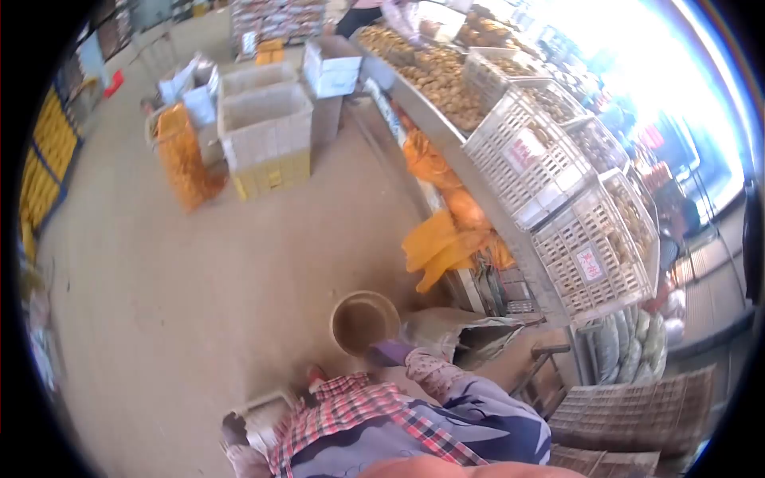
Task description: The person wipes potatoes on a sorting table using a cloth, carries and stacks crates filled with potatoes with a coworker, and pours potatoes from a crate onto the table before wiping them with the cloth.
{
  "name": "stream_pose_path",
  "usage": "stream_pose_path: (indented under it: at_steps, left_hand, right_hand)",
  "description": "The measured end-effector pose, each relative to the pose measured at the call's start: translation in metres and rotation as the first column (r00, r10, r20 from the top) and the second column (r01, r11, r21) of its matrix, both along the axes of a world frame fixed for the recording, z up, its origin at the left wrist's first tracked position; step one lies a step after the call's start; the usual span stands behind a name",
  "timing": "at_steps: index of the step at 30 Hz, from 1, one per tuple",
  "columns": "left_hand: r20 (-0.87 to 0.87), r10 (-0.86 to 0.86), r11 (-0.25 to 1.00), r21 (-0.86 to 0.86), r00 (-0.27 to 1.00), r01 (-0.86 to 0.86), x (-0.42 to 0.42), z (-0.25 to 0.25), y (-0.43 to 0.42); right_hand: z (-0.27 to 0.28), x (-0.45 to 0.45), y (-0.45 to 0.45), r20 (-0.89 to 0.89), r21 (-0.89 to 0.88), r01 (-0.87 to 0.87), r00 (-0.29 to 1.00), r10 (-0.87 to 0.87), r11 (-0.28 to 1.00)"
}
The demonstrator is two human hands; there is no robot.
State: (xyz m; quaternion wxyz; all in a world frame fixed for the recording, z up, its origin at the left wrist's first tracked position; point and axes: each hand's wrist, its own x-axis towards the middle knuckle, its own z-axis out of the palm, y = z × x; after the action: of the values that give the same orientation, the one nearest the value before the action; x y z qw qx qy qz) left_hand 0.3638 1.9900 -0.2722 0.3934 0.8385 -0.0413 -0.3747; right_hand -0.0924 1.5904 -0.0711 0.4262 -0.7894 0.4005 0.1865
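Note:
My right hand [390, 352], in a purple glove, is at the near rim of a round bucket [341, 304], with its fingers over the edge. The bucket's inside looks brown, and I cannot make out any contents. My left hand [235, 429], in a dark glove, is low on the left, beside a pale crate [269, 405] close to my body. The fingers of that hand are too blurred to read. A plaid apron [351, 406] covers my front. Just right of the bucket, an open grey sack [434, 331] lies slack.
White lattice crates [594, 263] line a long sorting bench [510, 223] heaped with brown produce [434, 76]. Orange mesh bags [442, 239] hang along its side. Tall white bins [267, 119] and a full orange sack [179, 151] stand farther back. Another person [366, 14] is behind the bench.

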Motion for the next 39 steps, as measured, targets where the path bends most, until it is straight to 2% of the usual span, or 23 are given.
stream_pose_path:
  at_steps: [1, 2, 3, 6, 7, 9, 10, 12, 13, 16, 20, 22, 23, 24, 26, 28, 31, 33, 34, 35, 36, 37, 39]
  left_hand:
    - [-0.208, 0.317, 0.937, -0.080, 0.925, -0.339, -0.010, 0.037, -0.035]
    - [-0.514, 0.225, 0.880, -0.258, 0.828, -0.399, 0.005, 0.048, -0.045]
    - [-0.479, 0.182, 0.881, -0.308, 0.859, -0.358, 0.008, 0.050, -0.071]
    - [-0.322, 0.005, 0.879, -0.451, 0.947, -0.158, 0.003, 0.084, -0.160]
    - [-0.257, -0.104, 0.871, -0.489, 0.961, -0.036, 0.002, 0.099, -0.195]
    - [-0.214, -0.275, 0.916, -0.356, 0.937, 0.187, 0.010, 0.129, -0.265]
    - [-0.260, -0.226, 0.928, -0.350, 0.939, 0.127, 0.002, 0.160, -0.303]
    - [-0.197, -0.306, 0.898, -0.386, 0.932, 0.213, 0.002, 0.186, -0.373]
    - [-0.162, -0.340, 0.881, -0.398, 0.926, 0.255, 0.004, 0.192, -0.402]
    - [-0.087, -0.465, 0.851, -0.319, 0.881, 0.418, 0.021, 0.207, -0.490]
    - [-0.236, -0.461, 0.887, -0.137, 0.855, 0.440, 0.126, 0.052, -0.582]
    - [0.122, -0.850, 0.527, 0.172, 0.512, 0.833, 0.135, 0.078, -0.642]
    - [0.226, -0.946, 0.301, 0.336, 0.234, 0.892, 0.131, 0.080, -0.671]
    - [0.204, -0.960, 0.271, 0.489, 0.194, 0.829, 0.110, 0.105, -0.711]
    - [0.251, -0.914, 0.366, 0.168, 0.319, 0.915, 0.079, 0.145, -0.792]
    - [0.037, -0.777, 0.614, -0.176, 0.629, 0.769, 0.079, 0.114, -0.859]
    - [0.191, -0.876, 0.435, -0.085, 0.443, 0.896, 0.043, 0.136, -0.964]
    - [0.286, -0.905, 0.262, -0.209, 0.315, 0.942, 0.022, 0.117, -1.036]
    - [0.251, -0.942, 0.179, -0.189, 0.224, 0.965, -0.006, 0.156, -1.071]
    - [0.230, -0.965, 0.085, -0.180, 0.126, 0.980, -0.042, 0.199, -1.114]
    - [0.245, -0.958, 0.076, -0.295, 0.152, 0.953, -0.064, 0.198, -1.152]
    - [0.250, -0.951, 0.064, -0.416, 0.181, 0.907, -0.097, 0.208, -1.186]
    - [0.333, -0.940, -0.129, -0.556, 0.078, 0.821, -0.155, 0.254, -1.236]
  right_hand:
    - [-0.008, 0.012, -0.009, 0.027, -0.028, 0.157, 0.987, -0.156, 0.987]
    - [-0.028, 0.018, -0.017, 0.054, -0.050, 0.302, 0.953, -0.299, 0.952]
    - [-0.049, 0.021, -0.027, 0.084, -0.063, 0.432, 0.900, -0.427, 0.900]
    - [-0.144, 0.036, -0.080, -0.148, -0.377, -0.154, 0.983, 0.105, 0.913]
    - [-0.129, 0.055, -0.093, -0.076, -0.381, -0.119, 0.992, 0.097, 0.917]
    - [-0.047, 0.089, -0.113, 0.048, -0.384, -0.049, 0.996, 0.073, 0.922]
    - [-0.045, 0.094, -0.126, 0.060, -0.392, -0.052, 0.995, 0.082, 0.918]
    - [-0.048, 0.102, -0.155, 0.080, -0.405, -0.062, 0.991, 0.103, 0.912]
    - [-0.044, 0.109, -0.174, -0.026, -0.314, -0.108, 0.994, 0.105, 0.943]
    - [-0.051, 0.147, -0.245, 0.048, -0.300, -0.081, 0.994, 0.100, 0.950]
    - [-0.061, 0.137, -0.370, 0.199, -0.526, 0.032, 0.976, 0.087, 0.850]
    - [-0.039, 0.113, -0.426, 0.171, -0.553, 0.162, 0.982, -0.078, 0.817]
    - [-0.029, 0.108, -0.458, 0.066, -0.452, 0.257, 0.965, -0.256, 0.854]
    - [0.016, 0.098, -0.478, 0.156, -0.463, 0.440, 0.895, -0.418, 0.770]
    - [0.064, 0.077, -0.518, 0.070, -0.501, 0.432, 0.884, -0.462, 0.751]
    - [0.074, 0.060, -0.554, 0.019, -0.527, 0.438, 0.863, -0.505, 0.728]
    - [0.120, 0.051, -0.588, 0.154, -0.583, 0.514, 0.830, -0.536, 0.629]
    - [0.151, 0.041, -0.599, 0.454, -0.608, 0.689, 0.709, -0.540, 0.394]
    - [0.165, 0.035, -0.604, 0.594, -0.591, 0.765, 0.628, -0.503, 0.257]
    - [0.179, 0.027, -0.611, 0.610, -0.714, 0.700, 0.635, -0.473, 0.019]
    - [0.205, 0.020, -0.607, 0.694, -0.710, 0.664, 0.604, -0.391, -0.235]
    - [0.240, 0.011, -0.602, 0.698, -0.716, 0.605, 0.606, -0.382, -0.349]
    - [0.312, -0.003, -0.579, 0.695, -0.709, 0.413, 0.550, -0.463, -0.572]
